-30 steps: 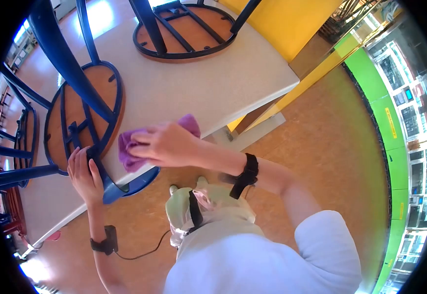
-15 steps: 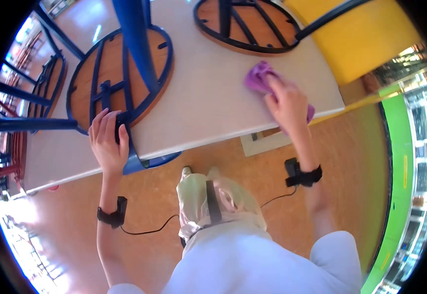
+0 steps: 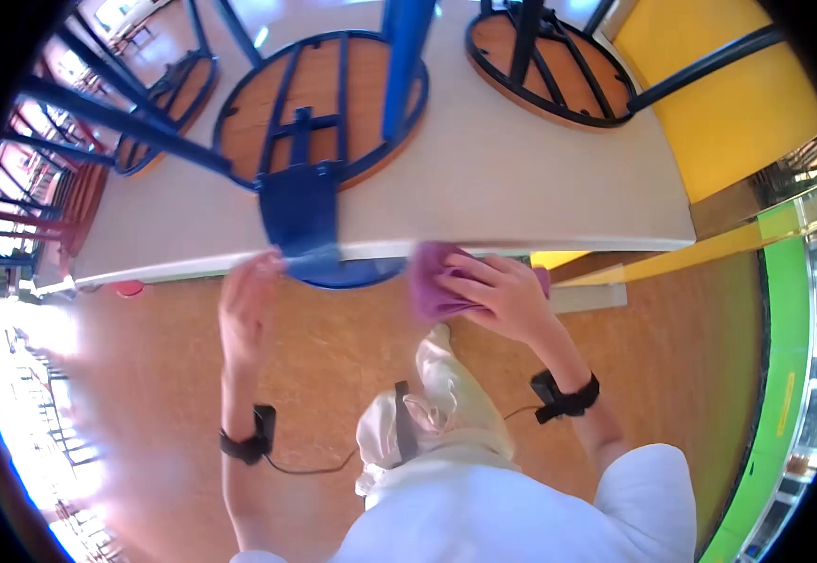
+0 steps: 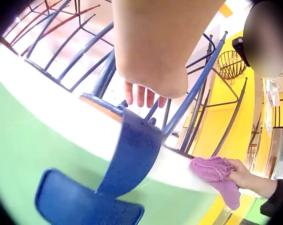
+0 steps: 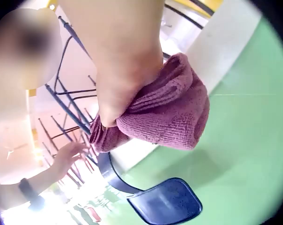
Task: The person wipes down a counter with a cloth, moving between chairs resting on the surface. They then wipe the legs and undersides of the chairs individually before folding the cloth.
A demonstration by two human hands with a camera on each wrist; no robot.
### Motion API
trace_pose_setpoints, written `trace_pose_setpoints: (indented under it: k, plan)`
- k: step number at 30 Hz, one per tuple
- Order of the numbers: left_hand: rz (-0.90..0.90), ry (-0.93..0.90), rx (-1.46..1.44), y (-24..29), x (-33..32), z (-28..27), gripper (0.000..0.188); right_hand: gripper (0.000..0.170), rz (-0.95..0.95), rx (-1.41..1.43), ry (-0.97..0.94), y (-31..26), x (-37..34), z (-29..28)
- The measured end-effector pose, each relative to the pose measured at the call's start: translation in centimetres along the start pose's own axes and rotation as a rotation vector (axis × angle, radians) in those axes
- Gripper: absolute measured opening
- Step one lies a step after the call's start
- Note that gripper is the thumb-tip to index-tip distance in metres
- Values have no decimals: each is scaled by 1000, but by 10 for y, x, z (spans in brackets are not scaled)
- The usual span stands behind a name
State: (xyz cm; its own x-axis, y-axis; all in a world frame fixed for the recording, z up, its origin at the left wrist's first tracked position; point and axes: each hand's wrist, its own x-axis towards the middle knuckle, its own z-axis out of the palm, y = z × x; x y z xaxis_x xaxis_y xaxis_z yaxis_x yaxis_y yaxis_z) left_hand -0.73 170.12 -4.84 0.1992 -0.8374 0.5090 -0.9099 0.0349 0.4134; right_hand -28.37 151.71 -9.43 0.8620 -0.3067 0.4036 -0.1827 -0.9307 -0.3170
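Observation:
A purple cloth [image 3: 438, 281] is gripped in my right hand [image 3: 507, 298], just off the table's front edge in the head view; the right wrist view shows the cloth [image 5: 165, 112] bunched under the fingers. My left hand [image 3: 251, 305], blurred, is near the table edge beside the blue backrest [image 3: 300, 216] of an upturned chair. In the left wrist view the left fingers [image 4: 140, 96] extend above that backrest [image 4: 134, 154], holding nothing visible. The chair's round wooden seat [image 3: 371, 94] lies upside down on the pale tabletop [image 3: 483, 188].
Another upturned stool [image 3: 558, 70] with black legs is at the table's right, beside a yellow panel [image 3: 718, 94]. More upturned chairs [image 3: 169, 103] stand to the left. The orange-brown floor [image 3: 164, 366] lies below the table edge.
The right hand has moved left with the cloth, from the tabletop to the front edge. The left hand has come off the chair and drawn back toward the body. The view has shifted.

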Motion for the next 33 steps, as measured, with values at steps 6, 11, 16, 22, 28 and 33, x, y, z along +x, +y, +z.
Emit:
trace_pose_setpoints:
  k: [6, 11, 16, 22, 28, 33]
  plan:
    - [-445, -154, 17, 19, -218, -31, 16, 42, 840, 1124, 230, -39, -93, 104]
    - [-819, -195, 21, 101, -410, -92, 19, 32, 1002, 1953, -80, -183, -70, 134]
    - [-1218, -10, 75, 185, -548, -155, 18, 44, 815, 2260, -604, -353, -27, 183]
    - [-1363, 630, -56, 236, -634, -198, 16, 43, 658, 2450, -1531, -555, -40, 256]
    - [-1310, 1122, -603, 244, -692, -240, 27, 44, 777, 1926, -1962, -741, -102, 272]
    - [-1330, 1559, -1114, 246, -721, -312, 30, 49, 889, 1644, -2186, -845, -122, 277]
